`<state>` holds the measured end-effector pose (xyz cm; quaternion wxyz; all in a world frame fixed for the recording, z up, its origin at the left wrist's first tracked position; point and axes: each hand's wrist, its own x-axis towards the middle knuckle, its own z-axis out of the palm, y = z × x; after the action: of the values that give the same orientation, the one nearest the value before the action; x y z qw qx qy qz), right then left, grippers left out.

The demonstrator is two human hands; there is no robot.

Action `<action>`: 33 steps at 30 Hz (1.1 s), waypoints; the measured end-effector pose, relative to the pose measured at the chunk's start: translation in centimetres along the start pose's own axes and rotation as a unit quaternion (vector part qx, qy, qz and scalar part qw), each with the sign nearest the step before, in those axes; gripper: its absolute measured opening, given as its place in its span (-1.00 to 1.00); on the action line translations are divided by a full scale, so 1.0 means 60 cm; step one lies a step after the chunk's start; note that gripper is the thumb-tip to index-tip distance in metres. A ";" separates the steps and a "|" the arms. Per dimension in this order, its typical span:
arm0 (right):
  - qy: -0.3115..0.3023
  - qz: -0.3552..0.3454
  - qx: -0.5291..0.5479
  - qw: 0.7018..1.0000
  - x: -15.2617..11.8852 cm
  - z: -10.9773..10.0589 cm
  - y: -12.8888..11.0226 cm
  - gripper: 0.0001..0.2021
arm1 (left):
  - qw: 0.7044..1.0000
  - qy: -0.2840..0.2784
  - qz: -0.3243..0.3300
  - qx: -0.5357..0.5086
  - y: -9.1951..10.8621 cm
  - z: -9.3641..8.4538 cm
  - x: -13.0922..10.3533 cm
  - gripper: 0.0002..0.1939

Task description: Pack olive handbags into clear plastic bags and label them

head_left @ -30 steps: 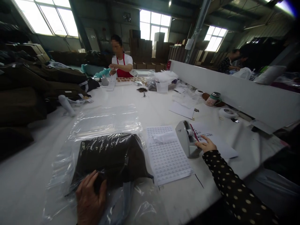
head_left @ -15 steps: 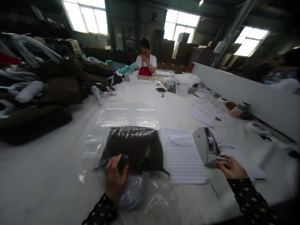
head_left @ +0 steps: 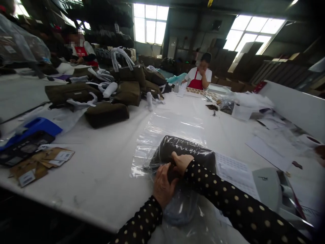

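Observation:
A dark bag in clear plastic wrap (head_left: 198,149) lies on the white table. My left hand (head_left: 164,184) is closed on a gathered part of it at the near left side. Right beside it, my right hand (head_left: 182,162) presses at the same spot with its fingers bent; whatever is between them is hidden. Loose clear plastic (head_left: 143,149) spreads out left of the bag. To its right lie a printed label sheet (head_left: 236,173), partly under my right sleeve, and a grey tape dispenser (head_left: 270,189).
Olive bags with wrapped handles (head_left: 127,91) are heaped at the back left. Brown tags (head_left: 43,162) and a blue holder (head_left: 38,127) sit at the left edge. A person in a red apron (head_left: 198,76) is across the table, another at the far left.
The view has turned left. My right hand has left the tape dispenser and come over to my left hand at the wrapped bag. My left hand stays on the bag.

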<state>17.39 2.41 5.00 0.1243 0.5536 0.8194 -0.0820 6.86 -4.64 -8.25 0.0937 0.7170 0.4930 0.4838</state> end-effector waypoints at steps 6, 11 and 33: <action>0.042 0.149 -0.058 0.986 -0.004 -0.027 0.107 -0.38 | 1.000 -0.028 0.005 -0.011 0.003 0.018 0.022 -0.35; 0.314 0.004 -0.016 0.949 -0.130 0.034 0.246 -0.60 | 0.996 0.009 0.076 -0.050 0.033 -0.040 0.027 -0.52; 0.446 0.169 0.510 0.716 -0.297 0.262 0.026 -0.69 | 0.894 -0.214 -0.364 -0.151 0.045 -0.182 -0.073 -0.65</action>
<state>26.94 -17.08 -4.77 -0.5451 0.6346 0.5064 -0.2091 -0.27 -13.23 -3.61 0.4737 0.5505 0.6087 0.3194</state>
